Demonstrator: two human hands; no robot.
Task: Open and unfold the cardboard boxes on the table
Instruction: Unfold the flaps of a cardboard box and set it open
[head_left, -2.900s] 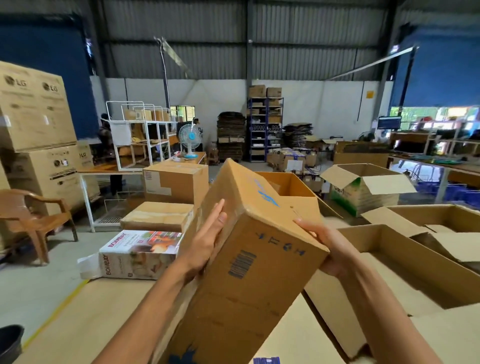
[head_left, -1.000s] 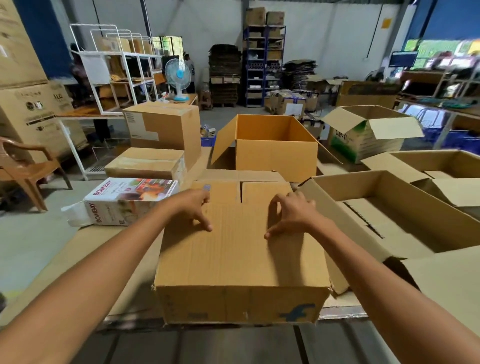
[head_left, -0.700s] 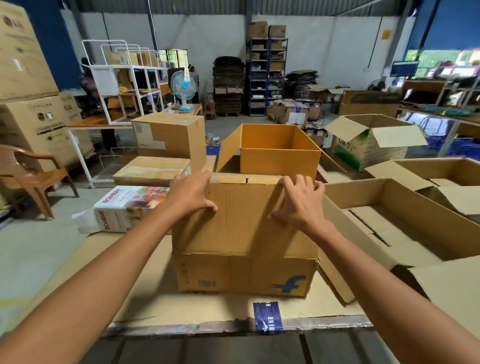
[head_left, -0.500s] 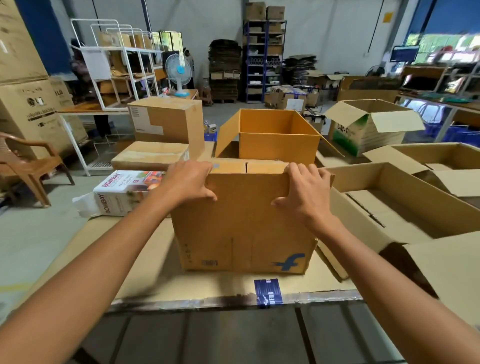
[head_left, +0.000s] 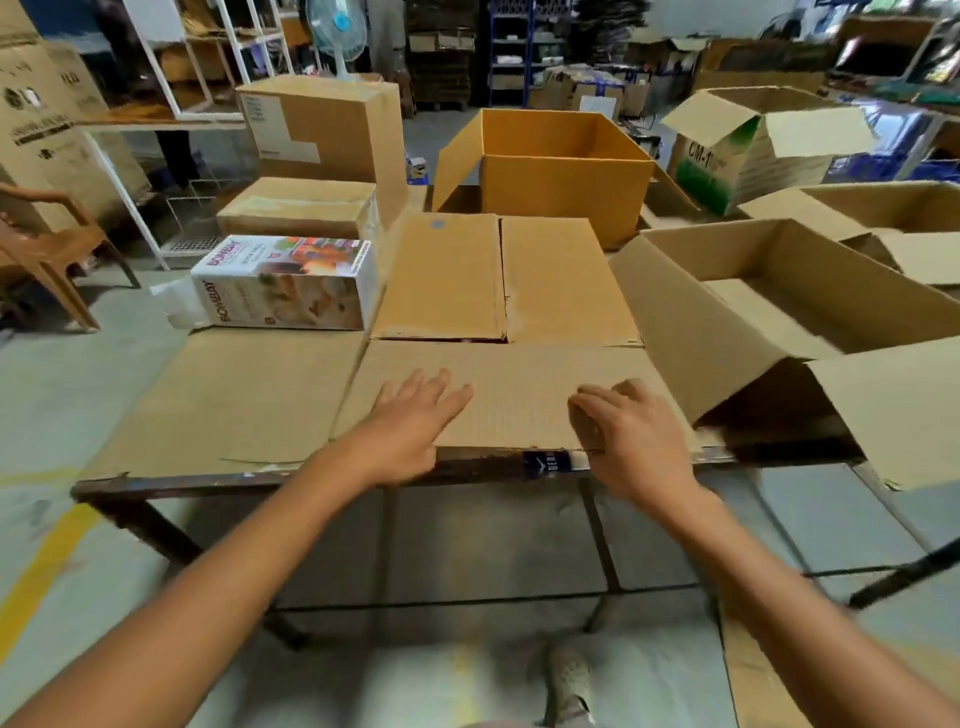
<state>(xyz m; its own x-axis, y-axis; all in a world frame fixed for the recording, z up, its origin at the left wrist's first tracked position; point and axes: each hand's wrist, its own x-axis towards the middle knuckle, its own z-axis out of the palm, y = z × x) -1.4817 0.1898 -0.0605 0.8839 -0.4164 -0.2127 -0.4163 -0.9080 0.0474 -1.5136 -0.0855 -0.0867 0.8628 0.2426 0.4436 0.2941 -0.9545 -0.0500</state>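
— What's shown?
— A flattened brown cardboard box lies on the surface, at its near edge. The left hand presses it, fingers straight. The right hand curls at its rim, grip unclear.
— Which step?
— Flattening seems done; next, lift both hands toward another.

One wide-angle view, worn on the person's head, faces forward and tilts steeply down, close above the near edge of the table.
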